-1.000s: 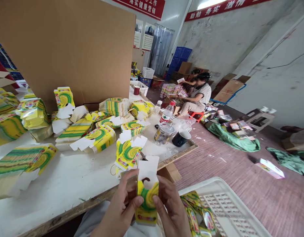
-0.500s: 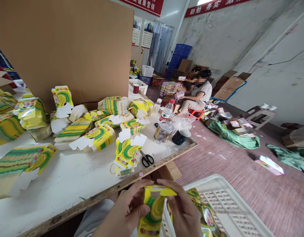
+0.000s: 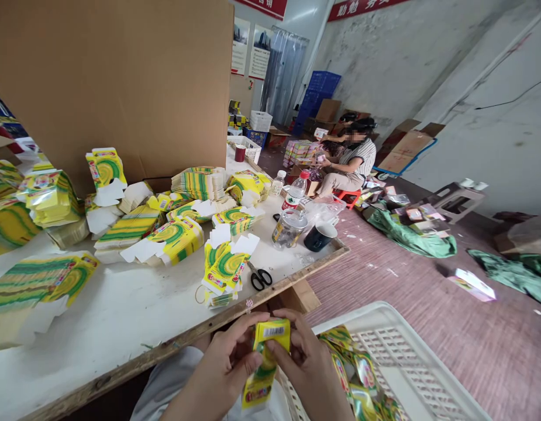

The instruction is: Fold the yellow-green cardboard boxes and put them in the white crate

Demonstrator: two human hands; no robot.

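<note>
Between my hands, above my lap, is a small yellow and green carton (image 3: 274, 331) with a barcode on its end panel. My left hand (image 3: 224, 362) grips its left side, thumb against the front. My right hand (image 3: 307, 362) holds the right side, and its thumb presses on the front just below the barcode panel. Below my right hand, the white plastic basket (image 3: 386, 310) contains several filled yellow packs (image 3: 362, 374). A small pile of flat cartons (image 3: 226, 266) lies near the table edge beyond my hands.
On the white table (image 3: 134, 304) lie stacks of flat cartons (image 3: 178, 237), black scissors (image 3: 260, 278), a jar (image 3: 289, 228), a dark mug (image 3: 320, 236) and a bottle (image 3: 295, 190). A large cardboard sheet (image 3: 116, 82) stands behind. Another person (image 3: 351, 164) sits farther back beside pink boxes.
The carton's top flap, which stuck out to the right, is now folded down, with the barcode facing me. My right thumb has moved onto the carton's front.
</note>
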